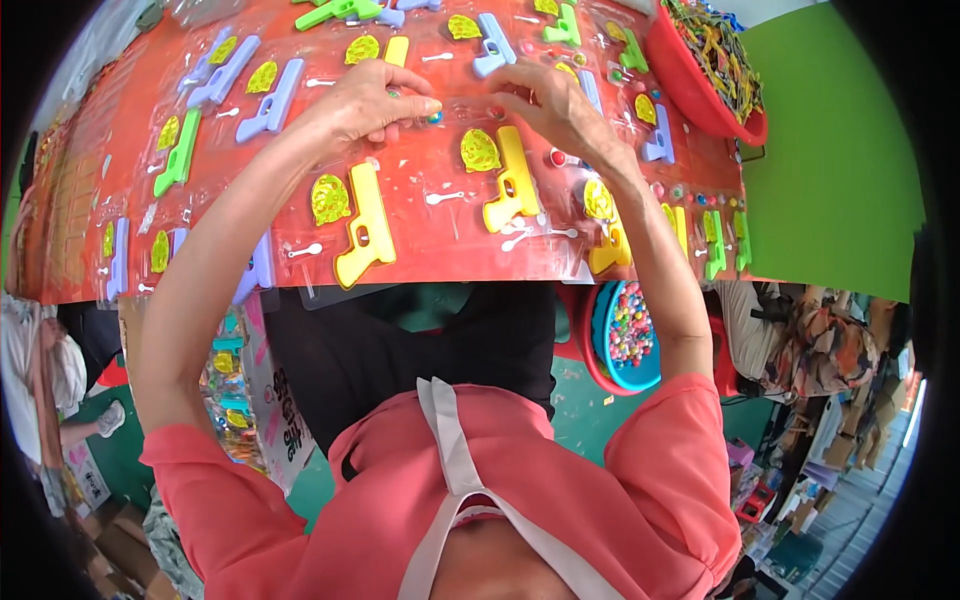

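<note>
A plain green surface [830,150] stretches well to the right of the hands [360,103], with patterned fabric [825,345] bunched below it; far to their lower left, a white shoe [111,419] shows against green flooring [130,462] near brown cardboard boxes [125,555].

Yellow, lilac and green toy pistols [365,195] brightened a red tabletop [430,245] alongside lime-yellow discs [480,151], white spoons [445,199] and a small blue ball [435,117]. Multicoloured balls [630,325] dotted a blue tub [643,375]; pale straps [440,430] striped a coral shirt [390,470] above black trousers [335,360].
</note>
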Motion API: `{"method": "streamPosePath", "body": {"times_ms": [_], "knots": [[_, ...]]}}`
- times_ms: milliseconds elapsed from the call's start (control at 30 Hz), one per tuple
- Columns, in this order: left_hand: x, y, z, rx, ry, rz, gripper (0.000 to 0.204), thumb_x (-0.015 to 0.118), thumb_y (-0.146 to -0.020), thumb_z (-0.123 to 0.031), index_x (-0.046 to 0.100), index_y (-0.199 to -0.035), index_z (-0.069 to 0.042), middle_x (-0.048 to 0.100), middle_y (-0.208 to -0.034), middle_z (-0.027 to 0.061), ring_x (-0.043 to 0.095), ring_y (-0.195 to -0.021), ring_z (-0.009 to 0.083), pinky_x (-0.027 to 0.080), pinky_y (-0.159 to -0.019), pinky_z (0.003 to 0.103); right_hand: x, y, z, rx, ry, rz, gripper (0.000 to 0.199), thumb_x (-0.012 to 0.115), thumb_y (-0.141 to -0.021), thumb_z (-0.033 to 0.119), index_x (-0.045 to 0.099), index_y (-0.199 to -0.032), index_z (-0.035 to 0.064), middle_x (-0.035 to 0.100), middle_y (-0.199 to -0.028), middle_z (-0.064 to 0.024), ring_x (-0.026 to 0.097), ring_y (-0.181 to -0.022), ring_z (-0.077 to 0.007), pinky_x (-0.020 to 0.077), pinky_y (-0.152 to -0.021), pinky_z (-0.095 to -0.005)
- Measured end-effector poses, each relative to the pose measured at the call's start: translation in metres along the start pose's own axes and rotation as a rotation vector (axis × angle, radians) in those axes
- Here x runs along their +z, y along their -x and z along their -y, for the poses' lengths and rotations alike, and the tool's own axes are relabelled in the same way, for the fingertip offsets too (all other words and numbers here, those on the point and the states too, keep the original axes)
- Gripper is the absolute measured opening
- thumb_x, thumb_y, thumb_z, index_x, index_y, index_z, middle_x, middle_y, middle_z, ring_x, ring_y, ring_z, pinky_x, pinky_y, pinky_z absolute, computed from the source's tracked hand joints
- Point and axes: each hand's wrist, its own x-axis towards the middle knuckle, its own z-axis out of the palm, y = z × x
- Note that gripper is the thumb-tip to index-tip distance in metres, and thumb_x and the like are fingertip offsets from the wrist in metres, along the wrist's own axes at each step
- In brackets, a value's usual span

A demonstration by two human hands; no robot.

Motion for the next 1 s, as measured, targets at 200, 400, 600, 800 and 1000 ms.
{"method": "streamPosePath", "body": {"times_ms": [200, 400, 600, 800, 1000], "knots": [[0.0, -0.017, 0.002, 0.061, 0.233, 0.003, 0.029, 0.063, -0.091, -0.019, 0.062, -0.112, 0.0, 0.062, -0.081, 0.0015, 0.053, -0.061, 0.0027, 0.041, -0.05, 0.016, -0.001, -0.002, 0.01, -0.038, -0.013, 0.008, 0.017, 0.061, -0.088, 0.013, 0.064, -0.101, 0.0025, 0.065, -0.084, -0.0108, 0.063, -0.074, -0.0207, 0.0487, -0.066, -0.0318], [0.018, -0.034, 0.0, 0.166, 0.263, 0.077, 0.031, 0.061, -0.093, -0.018, 0.061, -0.118, -0.001, 0.062, -0.089, 0.0004, 0.053, -0.064, 0.0029, 0.039, -0.051, 0.016, -0.007, -0.003, 0.024, 0.034, -0.044, 0.016, 0.017, 0.062, -0.087, 0.013, 0.064, -0.1, 0.0014, 0.064, -0.083, -0.0107, 0.061, -0.071, -0.0185, 0.0473, -0.063, -0.0304], [0.014, -0.039, 0.006, 0.219, 0.421, 0.111, 0.031, 0.059, -0.094, -0.02, 0.059, -0.12, -0.002, 0.066, -0.103, 0.0085, 0.055, -0.064, 0.0041, 0.038, -0.05, 0.016, -0.029, 0.019, 0.008, 0.071, 0.091, -0.003, 0.018, 0.064, -0.087, 0.013, 0.064, -0.101, 0.0022, 0.061, -0.083, -0.0086, 0.053, -0.063, -0.0146, 0.0447, -0.06, -0.0301], [-0.016, -0.016, 0.008, 0.084, 0.843, 0.043, 0.037, 0.064, -0.089, -0.012, 0.053, -0.122, 0.002, 0.064, -0.105, 0.0167, 0.057, -0.08, 0.0111, 0.05, -0.066, 0.022, -0.042, 0.055, 0.008, 0.199, 0.048, 0.092, 0.018, 0.063, -0.084, 0.012, 0.064, -0.097, -0.0006, 0.065, -0.086, -0.0139, 0.064, -0.076, -0.0252, 0.0506, -0.068, -0.0351], [-0.044, 0.03, 0.015, 0.157, 0.534, 0.05, 0.035, 0.061, -0.091, -0.011, 0.053, -0.122, 0.003, 0.062, -0.102, 0.0118, 0.055, -0.068, 0.0044, 0.042, -0.052, 0.016, -0.035, 0.061, 0.03, 0.141, 0.048, 0.073, 0.016, 0.063, -0.086, 0.011, 0.062, -0.096, -0.0004, 0.062, -0.084, -0.009, 0.057, -0.066, -0.0165, 0.0463, -0.061, -0.0299]]}}
